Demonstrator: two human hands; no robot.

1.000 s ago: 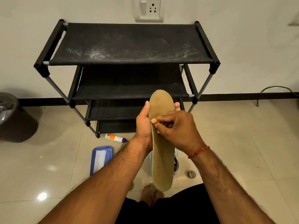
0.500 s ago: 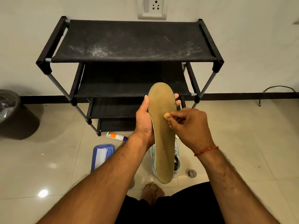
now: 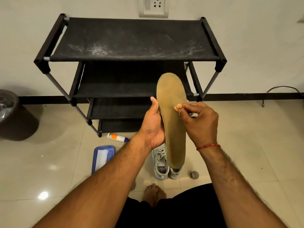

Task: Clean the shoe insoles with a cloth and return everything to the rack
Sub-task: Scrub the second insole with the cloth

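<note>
Red thread wristband on the right wrist, black legwear, 1 bare foot.

one insole, one cloth, two shoes, one rack, one tube

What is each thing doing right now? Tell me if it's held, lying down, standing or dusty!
insole, held up off the floor, toe end up, stained.
left hand, grips the insole's edge.
right hand, pinches the cloth piece.
cloth piece, pressed on the insole.
rack, standing, top shelf dusty.
shoes, standing side by side on the floor.
tube, lying on its side, cap on.
blue pad, lying flat on the floor.
</note>
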